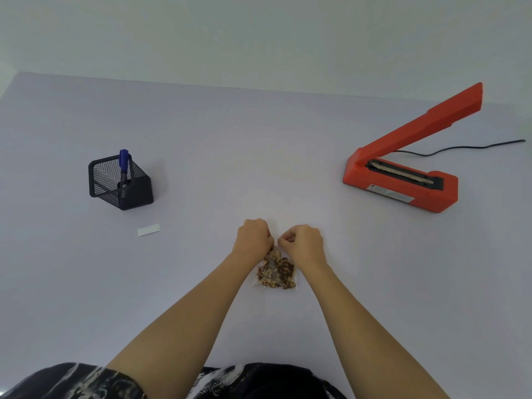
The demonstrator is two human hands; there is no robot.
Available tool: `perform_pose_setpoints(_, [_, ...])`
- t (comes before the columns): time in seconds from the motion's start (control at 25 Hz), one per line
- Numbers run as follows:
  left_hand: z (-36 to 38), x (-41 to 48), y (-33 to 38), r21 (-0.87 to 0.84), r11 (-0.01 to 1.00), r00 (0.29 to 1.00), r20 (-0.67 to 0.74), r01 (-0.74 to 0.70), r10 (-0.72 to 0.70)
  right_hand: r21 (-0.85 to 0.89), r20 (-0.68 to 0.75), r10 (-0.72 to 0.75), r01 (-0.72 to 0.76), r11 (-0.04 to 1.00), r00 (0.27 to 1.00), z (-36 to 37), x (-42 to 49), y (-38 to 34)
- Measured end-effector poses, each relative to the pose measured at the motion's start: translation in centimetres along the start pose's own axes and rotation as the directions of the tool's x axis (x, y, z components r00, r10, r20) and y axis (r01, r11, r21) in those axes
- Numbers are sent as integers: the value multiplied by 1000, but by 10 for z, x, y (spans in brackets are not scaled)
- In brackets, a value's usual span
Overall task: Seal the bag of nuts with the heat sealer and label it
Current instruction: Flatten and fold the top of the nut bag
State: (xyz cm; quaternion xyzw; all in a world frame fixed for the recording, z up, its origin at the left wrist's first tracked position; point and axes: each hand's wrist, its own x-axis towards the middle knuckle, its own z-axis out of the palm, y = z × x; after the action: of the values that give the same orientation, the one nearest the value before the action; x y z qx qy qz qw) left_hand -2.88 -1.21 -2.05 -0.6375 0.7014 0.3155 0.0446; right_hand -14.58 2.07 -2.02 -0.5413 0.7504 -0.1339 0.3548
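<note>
Head view, table centre: clear plastic bag of mixed brown nuts (276, 270) lies flat between wrists. Left hand (253, 236) and right hand (303, 241), both curled, pinch bag's top edge. Red heat sealer (403, 180), arm raised, far right; white rectangular label (148, 230) left. Pale table (259, 154) bare between.

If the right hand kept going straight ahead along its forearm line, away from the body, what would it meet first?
Probably nothing: the right hand, pinching the bag of nuts, points up and slightly left over bare table. The heat sealer sits well off to the right. Depth is uncertain.
</note>
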Motion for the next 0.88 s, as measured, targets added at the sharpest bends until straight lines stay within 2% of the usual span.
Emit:
perform_pose_setpoints(0.24, [2, 2, -6, 30, 1000, 1000, -23, 7, -6, -76, -8, -53, 52, 996, 999, -7, 3, 9])
perform_pose_setpoints(0.44, [2, -2, -24, -74, 971, 973, -49, -228, 225, -61, 35, -209, 211, 976, 977, -7, 4, 20])
perform_pose_setpoints(0.56, [0, 0, -31, -89, 957, 961, -41, -275, 273, 3, 35, -205, 206, 979, 978, -7, 6, 25])
perform_pose_setpoints(0.88, [-9, 11, -29, -11, 961, 958, 66, -278, 278, 124, 67, -146, 137, 983, 987, -15, 17, 26])
